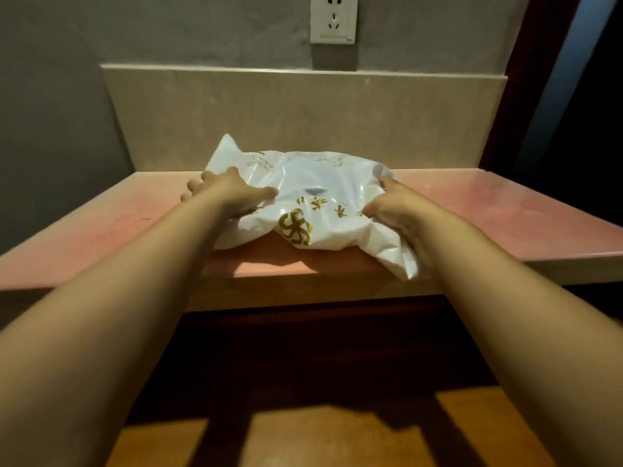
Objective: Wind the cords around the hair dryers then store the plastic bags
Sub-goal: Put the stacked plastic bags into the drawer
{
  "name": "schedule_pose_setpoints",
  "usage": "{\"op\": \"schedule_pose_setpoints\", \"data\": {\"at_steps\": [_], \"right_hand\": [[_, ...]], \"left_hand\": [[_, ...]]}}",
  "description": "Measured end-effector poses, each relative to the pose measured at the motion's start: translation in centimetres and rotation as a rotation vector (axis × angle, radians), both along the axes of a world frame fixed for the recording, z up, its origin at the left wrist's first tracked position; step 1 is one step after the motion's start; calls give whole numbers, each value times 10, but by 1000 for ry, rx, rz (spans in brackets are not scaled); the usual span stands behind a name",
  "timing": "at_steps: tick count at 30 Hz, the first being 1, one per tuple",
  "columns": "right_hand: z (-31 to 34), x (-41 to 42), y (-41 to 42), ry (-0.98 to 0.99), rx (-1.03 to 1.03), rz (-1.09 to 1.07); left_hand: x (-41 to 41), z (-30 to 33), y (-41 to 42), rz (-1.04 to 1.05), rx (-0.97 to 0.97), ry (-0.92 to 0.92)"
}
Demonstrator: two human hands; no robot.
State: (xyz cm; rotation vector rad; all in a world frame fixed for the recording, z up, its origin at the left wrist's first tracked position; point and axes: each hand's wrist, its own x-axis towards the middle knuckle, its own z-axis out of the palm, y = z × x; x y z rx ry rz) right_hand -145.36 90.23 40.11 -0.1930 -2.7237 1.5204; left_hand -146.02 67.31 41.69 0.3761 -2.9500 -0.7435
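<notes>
Left hand [226, 192]: laid palm-down on the left part of the plastic bag [313, 200]. Fingers [194, 186] spread apart and fairly straight, reaching past the bag's left edge toward the bench surface; thumb stretched rightward across the bag's top. Pressing, not gripping.

Right hand [392, 205]: set on the bag's right side, toward the near-right corner of the bundle. Fingers curled down into the plastic and bunching it, thumb drawn in against the film. Grips the bag.

Plastic bag: white, crumpled, glossy, with gold printed marks and a gold looped emblem on its near face and small grey print along its far edge. Lies at the middle of the bench [505, 210], its far side close to the back edge, its near-right corner hanging just over the front edge. Something greyish shows faintly through the film at the centre; what it is cannot be told.

Bench: pinkish-red stone top with a pale front edge, running the full width of the view.

Backsplash [303, 116]: beige stone panel standing along the bench's back edge, directly behind the bag.

Wall socket [333, 18]: white, on the grey wall above the backsplash, well apart from the bag.

Below the front edge: dark recess, then a wooden surface [303, 436] crossed by the forearms' shadows.
</notes>
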Motion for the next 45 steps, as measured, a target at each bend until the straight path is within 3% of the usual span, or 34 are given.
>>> {"op": "schedule_pose_setpoints", "data": {"at_steps": [3, 12, 19, 25, 29, 32, 39, 45], "right_hand": [[-3, 17, 1, 6, -53, 41], [-8, 92, -6, 60, -137, 157], [-17, 160, -29, 60, -460, 246], [-28, 213, -59, -37, -656, 331], [-43, 243, -61, -141, -542, 420], [-58, 254, -62, -277, -487, 452], [-101, 223, -85, -477, -418, 425], [-159, 178, -128, -450, -327, 424]], "left_hand": [[13, -5, 0, -94, 188, -151], [70, 0, -5, -193, 566, -130], [147, -8, -40, -304, 816, -87], [221, -27, -63, -265, 870, -25], [257, -44, -80, -237, 965, -65], [272, -67, -90, -226, 934, -164], [249, -114, -104, -108, 852, -372], [212, -139, -138, 13, 736, -450]]}}
